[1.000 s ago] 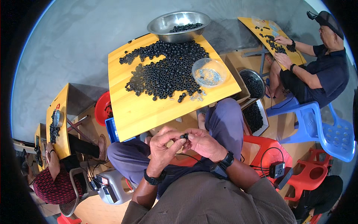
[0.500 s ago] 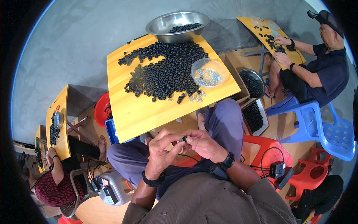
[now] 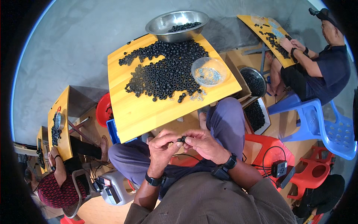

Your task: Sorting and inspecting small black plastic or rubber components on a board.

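Observation:
Over my lap, in front of the table's near edge, my left hand (image 3: 161,148) and my right hand (image 3: 204,145) meet with their fingertips closed. Between them is a small black round part (image 3: 181,139), gripped from both sides; its far details are hidden by the fingers. On the yellow table (image 3: 128,115) beyond lies a wide pile of small black ring-shaped parts (image 3: 164,72), many with a hole in the middle. A clear plastic bowl (image 3: 223,77) holds small shiny metal pieces (image 3: 207,75), and more metal pieces (image 3: 197,96) are scattered beside it.
A steel basin (image 3: 160,34) with black parts stands at the table's far edge. Right of the table are another metal basin (image 3: 264,91) and a white-lined box (image 3: 267,120). A red basin (image 3: 100,114) sits left. People work at side tables; red and blue plastic stools (image 3: 313,115) stand right.
My hands stay almost in place, with the black part turned slightly between my fingertips. At the right-hand table, another person's hands have come together.

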`<state>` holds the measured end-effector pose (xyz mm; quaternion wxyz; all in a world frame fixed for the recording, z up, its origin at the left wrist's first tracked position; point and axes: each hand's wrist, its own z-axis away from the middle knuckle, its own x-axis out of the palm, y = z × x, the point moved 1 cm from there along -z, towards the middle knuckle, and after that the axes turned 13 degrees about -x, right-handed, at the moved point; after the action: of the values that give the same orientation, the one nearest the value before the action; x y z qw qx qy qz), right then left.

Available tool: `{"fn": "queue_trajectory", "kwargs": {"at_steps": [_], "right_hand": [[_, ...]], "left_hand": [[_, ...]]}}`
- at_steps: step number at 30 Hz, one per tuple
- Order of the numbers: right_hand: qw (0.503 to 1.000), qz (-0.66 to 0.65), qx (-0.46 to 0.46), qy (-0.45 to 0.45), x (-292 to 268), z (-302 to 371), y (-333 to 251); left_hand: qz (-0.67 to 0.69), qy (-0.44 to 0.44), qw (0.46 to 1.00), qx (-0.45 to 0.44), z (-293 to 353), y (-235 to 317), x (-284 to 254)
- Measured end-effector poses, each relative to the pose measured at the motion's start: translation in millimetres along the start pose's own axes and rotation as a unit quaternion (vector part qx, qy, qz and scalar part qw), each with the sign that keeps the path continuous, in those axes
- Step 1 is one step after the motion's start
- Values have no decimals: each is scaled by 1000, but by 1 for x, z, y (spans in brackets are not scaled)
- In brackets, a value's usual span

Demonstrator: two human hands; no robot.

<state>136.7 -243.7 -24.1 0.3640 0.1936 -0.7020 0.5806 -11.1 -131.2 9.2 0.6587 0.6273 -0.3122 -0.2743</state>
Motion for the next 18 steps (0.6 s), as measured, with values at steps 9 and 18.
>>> {"fn": "queue_trajectory", "kwargs": {"at_steps": [9,18], "right_hand": [[1000,-5,9,10,-8,1,6],[992,116,29,35,-1,3,-2]], "left_hand": [[-155,63,985,46,0,13,4],[-349,23,929,121,-3,26,6]]}}
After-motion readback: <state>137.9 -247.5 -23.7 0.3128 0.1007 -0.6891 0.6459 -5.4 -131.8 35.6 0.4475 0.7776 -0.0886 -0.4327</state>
